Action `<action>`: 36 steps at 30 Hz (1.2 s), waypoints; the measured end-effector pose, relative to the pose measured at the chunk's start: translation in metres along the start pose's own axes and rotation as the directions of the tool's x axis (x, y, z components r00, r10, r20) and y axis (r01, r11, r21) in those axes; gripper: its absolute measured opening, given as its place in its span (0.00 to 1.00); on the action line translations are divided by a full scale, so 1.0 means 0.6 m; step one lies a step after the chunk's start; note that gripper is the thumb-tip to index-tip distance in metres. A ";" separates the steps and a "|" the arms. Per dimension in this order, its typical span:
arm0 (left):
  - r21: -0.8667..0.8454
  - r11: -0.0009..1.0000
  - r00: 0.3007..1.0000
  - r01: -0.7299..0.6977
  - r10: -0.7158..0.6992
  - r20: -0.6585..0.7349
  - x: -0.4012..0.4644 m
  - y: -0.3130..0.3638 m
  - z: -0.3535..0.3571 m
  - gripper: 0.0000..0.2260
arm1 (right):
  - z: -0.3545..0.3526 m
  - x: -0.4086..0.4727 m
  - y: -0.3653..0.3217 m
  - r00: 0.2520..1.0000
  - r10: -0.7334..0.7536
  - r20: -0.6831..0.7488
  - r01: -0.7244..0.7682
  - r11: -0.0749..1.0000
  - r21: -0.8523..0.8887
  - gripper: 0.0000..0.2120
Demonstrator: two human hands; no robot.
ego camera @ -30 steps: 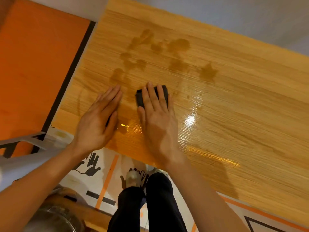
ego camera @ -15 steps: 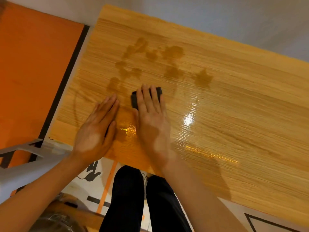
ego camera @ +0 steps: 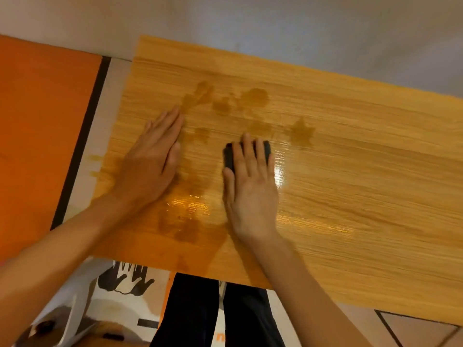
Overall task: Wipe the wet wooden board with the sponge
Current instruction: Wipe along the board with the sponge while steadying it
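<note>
At centre left of the frame the left hand [ego camera: 150,159] lies flat on the wooden board [ego camera: 350,171], fingers straight and together, holding nothing; it looks placed to steady the board. Right of it, dark wet patches [ego camera: 225,103] spread toward the upper middle and a glossy wet film shows between the hands. At centre, the right hand [ego camera: 250,191] presses straight fingers down on the dark sponge [ego camera: 229,156], which peeks out beneath them. The sponge is probably soft and light, best worked under a flat palm; the wet board likely lets it slide easily.
</note>
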State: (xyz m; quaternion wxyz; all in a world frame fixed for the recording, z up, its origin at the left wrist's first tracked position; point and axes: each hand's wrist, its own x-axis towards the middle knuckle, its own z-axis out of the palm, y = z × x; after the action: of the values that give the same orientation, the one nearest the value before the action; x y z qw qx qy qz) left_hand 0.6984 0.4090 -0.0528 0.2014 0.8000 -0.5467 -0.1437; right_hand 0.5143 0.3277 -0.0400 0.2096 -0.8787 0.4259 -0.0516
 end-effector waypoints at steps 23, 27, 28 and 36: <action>0.081 0.994 0.997 -0.072 0.073 -0.004 0.081 -0.043 0.001 0.23 | -0.033 -0.039 0.084 0.995 0.096 0.025 -0.094 0.994 -0.064 0.24; 0.068 0.995 0.997 -0.077 0.078 -0.016 0.087 -0.045 0.003 0.23 | -0.032 0.005 0.080 0.996 0.060 0.067 -0.054 0.995 -0.087 0.24; 0.063 0.995 0.996 -0.082 0.083 -0.021 0.089 -0.046 0.003 0.23 | -0.035 0.049 0.080 0.996 0.072 0.044 -0.067 0.993 -0.096 0.24; -0.012 0.997 0.996 -0.082 0.081 -0.042 0.083 -0.044 0.007 0.22 | 0.003 0.031 0.006 0.991 0.136 -0.017 -0.137 0.987 -0.079 0.24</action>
State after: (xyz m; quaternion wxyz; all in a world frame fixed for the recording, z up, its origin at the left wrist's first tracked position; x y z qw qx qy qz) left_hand 0.7361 0.3705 -0.0695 0.2238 0.7784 -0.5736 -0.1224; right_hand 0.5240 0.3121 -0.0450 0.1751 -0.8547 0.4881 -0.0250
